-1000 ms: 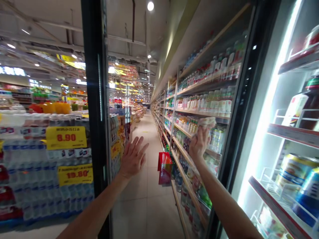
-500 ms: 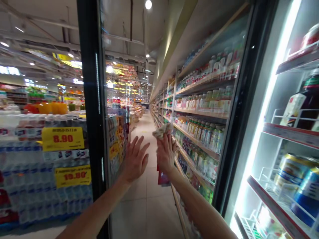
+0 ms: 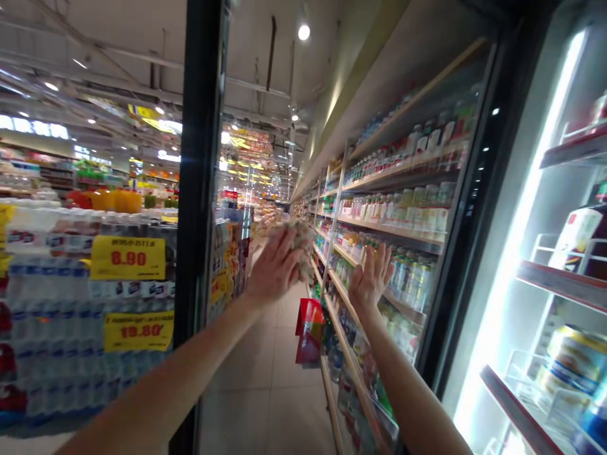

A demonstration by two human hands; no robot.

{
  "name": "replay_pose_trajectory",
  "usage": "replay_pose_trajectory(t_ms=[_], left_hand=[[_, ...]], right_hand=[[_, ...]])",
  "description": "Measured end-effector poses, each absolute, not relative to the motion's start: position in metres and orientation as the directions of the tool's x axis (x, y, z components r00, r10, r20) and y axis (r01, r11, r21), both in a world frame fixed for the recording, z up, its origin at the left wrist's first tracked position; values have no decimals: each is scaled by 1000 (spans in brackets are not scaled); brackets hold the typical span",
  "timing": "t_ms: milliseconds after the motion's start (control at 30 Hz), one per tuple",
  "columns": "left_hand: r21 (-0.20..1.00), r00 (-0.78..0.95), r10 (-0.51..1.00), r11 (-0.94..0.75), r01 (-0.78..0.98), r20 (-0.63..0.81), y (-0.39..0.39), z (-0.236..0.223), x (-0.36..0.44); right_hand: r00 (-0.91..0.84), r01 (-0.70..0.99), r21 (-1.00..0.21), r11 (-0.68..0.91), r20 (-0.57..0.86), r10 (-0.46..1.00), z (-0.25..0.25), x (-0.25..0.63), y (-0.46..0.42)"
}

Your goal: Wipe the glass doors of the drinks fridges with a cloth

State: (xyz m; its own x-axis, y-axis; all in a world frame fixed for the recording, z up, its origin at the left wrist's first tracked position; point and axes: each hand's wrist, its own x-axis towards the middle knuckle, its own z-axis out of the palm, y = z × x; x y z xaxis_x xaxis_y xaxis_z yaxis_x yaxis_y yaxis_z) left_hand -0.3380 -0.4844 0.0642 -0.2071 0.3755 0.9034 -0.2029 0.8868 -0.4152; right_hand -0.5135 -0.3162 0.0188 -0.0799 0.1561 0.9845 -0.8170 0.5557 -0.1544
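Head view: left hand (image 3: 272,270) holds crumpled cloth (image 3: 302,248) under fingers, at glass pane (image 3: 251,404); right hand (image 3: 372,277) empty, fingers spread. Cloth sits mid-pane, right of dark frame (image 3: 205,158). Cloth work looks under way; finished and remaining share cannot be told (glass looks alike throughout). Cloth's facing, long axis unclear: bunched, blurred. Farther off, bottle shelves (image 3: 403,232).

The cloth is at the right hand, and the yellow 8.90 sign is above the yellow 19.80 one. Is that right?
Wrong hand! The head view shows the cloth at the left hand. The 8.90 sign is above the 19.80 sign.
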Motion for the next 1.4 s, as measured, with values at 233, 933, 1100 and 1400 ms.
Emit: replay_pose_trajectory(t_ms=[233, 933, 1100, 1400], left_hand=[[-448, -207, 402, 846, -289, 892, -494, 66, -315], [-430, -280, 361, 867, -250, 890, -516, 105, -299], [-604, -377, 513, 776, -181, 771, -510, 74, -306], [-323, -165, 287, 906, -274, 944, -525, 102, -293]], right_hand=[[-35, -829, -100, 550, 991, 128, 7, -513, -320], [-80, -835, -149, 529, 985, 150, 5, -506, -321], [-98, -826, -162, 539, 984, 146, 3, -509, -321], [-96, -822, -152, 549, 987, 130, 2, -515, -321]])
